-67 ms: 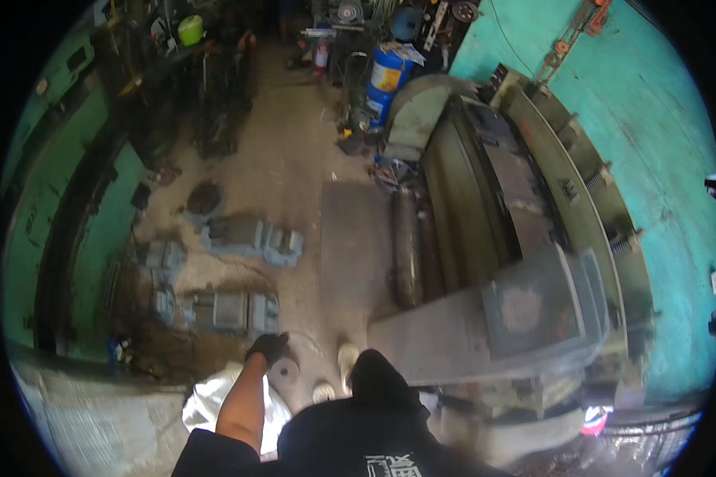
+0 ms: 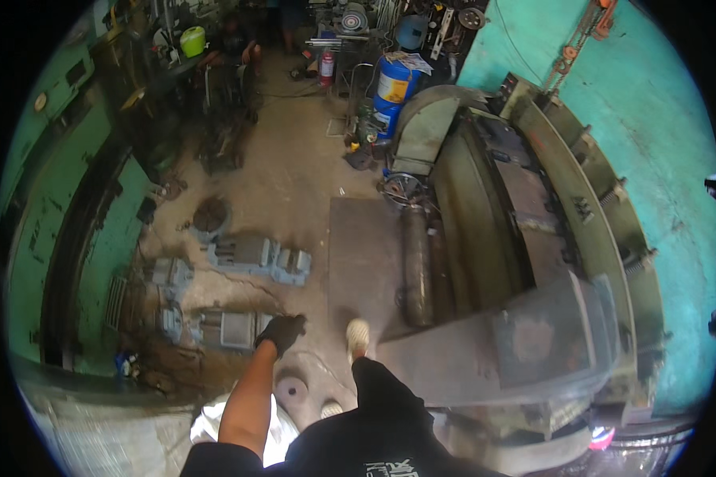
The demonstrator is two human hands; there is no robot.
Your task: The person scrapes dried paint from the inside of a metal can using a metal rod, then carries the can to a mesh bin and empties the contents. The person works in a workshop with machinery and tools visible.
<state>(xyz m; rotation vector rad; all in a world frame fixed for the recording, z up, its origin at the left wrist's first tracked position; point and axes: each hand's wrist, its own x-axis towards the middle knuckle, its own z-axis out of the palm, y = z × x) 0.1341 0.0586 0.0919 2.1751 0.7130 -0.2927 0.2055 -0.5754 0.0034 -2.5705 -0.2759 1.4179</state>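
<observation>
1. At the floor's [image 2: 290, 163] near edge, the left forearm [image 2: 247, 397] crosses over a shiny silver sheet [image 2: 208, 421]. The right hand is out of view, so its grip cannot be told.
2. Beside the silver sheet lies a round disc [image 2: 286, 389] with 1 dark centre hole; 2 pale shoes [image 2: 358, 335] show to its right, 1 farther forward.
3. The left hand [image 2: 281, 335], dark-gloved, overlaps the right end of a grey vise-like block [image 2: 235, 329]. Whether its fingers are spread or pressed together, or touch the block, I cannot tell.
4. That block lies on the floor, between the floor's left edge and the left edge of a flat dark plate [image 2: 364, 254].
5. Beyond it lies a 2nd grey block [image 2: 254, 253], also left of the plate.
6. Along the plate's right edge lies a long cylinder [image 2: 416, 266], beside a large machine [image 2: 485, 207].
7. Past the plate's far edge stand a blue drum [image 2: 395, 83] and a red extinguisher [image 2: 326, 67].
</observation>
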